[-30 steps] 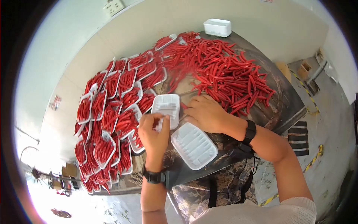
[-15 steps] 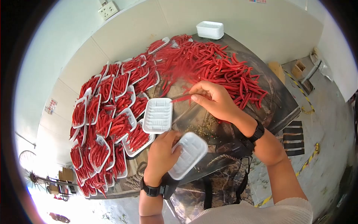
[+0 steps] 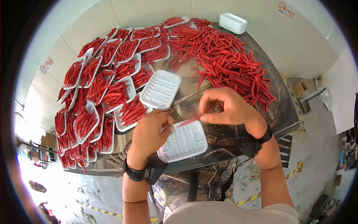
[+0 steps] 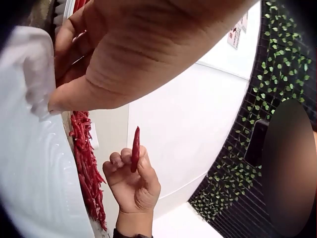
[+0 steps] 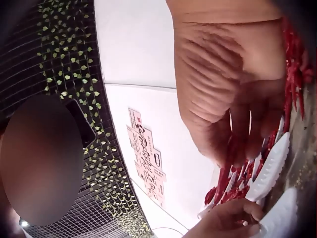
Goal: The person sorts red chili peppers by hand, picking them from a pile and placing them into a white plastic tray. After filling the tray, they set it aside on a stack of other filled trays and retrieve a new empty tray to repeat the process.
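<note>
My left hand grips the left edge of a white foam tray at the table's near edge, with the thumb inside the rim in the left wrist view. No chilies show in this tray apart from the one held over its far edge. That red chili is pinched between the thumb and fingers of my right hand. The left wrist view shows the same chili pointing up from the fingertips. Beyond my left hand lies a second white tray with a bare ribbed bottom.
A heap of loose red chilies covers the table's far right part. Chili-filled trays crowd the left side, some overlapping. A stack of white trays stands at the back against the wall. Small seeds and bits lie near my right hand.
My left hand has gone from the farther tray to the near one. My right hand has left the table by the heap with a chili and come over the near tray.
</note>
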`<state>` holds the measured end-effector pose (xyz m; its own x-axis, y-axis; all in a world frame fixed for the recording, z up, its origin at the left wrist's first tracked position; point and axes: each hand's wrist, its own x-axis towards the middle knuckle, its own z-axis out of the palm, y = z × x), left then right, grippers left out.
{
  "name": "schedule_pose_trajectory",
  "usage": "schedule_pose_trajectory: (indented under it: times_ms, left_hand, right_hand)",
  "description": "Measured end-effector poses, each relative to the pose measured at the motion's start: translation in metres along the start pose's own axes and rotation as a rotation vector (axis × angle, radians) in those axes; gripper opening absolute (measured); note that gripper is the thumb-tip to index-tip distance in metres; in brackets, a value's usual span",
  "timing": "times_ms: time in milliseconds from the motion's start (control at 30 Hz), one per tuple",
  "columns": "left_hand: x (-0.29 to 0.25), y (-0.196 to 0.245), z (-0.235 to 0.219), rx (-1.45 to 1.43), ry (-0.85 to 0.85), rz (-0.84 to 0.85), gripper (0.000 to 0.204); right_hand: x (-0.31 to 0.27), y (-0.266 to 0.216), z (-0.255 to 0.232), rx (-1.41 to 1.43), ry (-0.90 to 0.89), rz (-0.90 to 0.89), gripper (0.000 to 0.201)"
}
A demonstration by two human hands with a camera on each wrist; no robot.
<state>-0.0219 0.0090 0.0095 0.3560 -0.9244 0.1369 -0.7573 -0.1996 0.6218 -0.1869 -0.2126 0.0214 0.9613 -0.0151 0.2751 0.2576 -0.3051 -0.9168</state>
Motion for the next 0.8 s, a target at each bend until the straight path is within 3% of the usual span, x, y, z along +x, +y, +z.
schedule_pose_trajectory:
  times_ms: [167, 233, 433, 567, 633, 667, 733, 800]
  left_hand:
    - [0.006, 0.002, 0.009, -0.104, 0.057, -0.002, 0.016]
    - [0.008, -0.002, 0.013, -0.178, 0.088, 0.029, 0.017]
    - [0.011, 0.002, 0.02, -0.221, 0.104, -0.062, 0.016]
    - [0.012, -0.001, 0.021, -0.28, 0.079, -0.063, 0.017]
    - [0.011, -0.001, 0.019, -0.242, 0.08, -0.043, 0.021]
    - [0.01, 0.0, 0.018, -0.244, 0.084, -0.045, 0.021]
    - [0.007, 0.003, 0.015, -0.206, 0.077, 0.04, 0.025]
    - [0.007, 0.006, 0.013, -0.182, 0.03, 0.026, 0.026]
  right_hand:
    - [0.003, -0.006, 0.018, -0.21, -0.114, 0.044, 0.013]
    - [0.005, 0.0, 0.024, -0.521, -0.058, -0.016, 0.014]
    - [0.009, 0.017, 0.038, -0.727, 0.04, -0.167, 0.016]
    - [0.007, 0.021, 0.038, -0.72, 0.02, -0.161, 0.015]
    - [0.006, 0.017, 0.025, -0.747, 0.267, -0.121, 0.015]
    - [0.006, 0.015, 0.015, -0.748, 0.263, -0.122, 0.015]
    - [0.003, 0.012, -0.007, -0.934, 0.563, -0.019, 0.017]
    - [0.0, 0.021, -0.023, -1.045, 0.655, 0.116, 0.019]
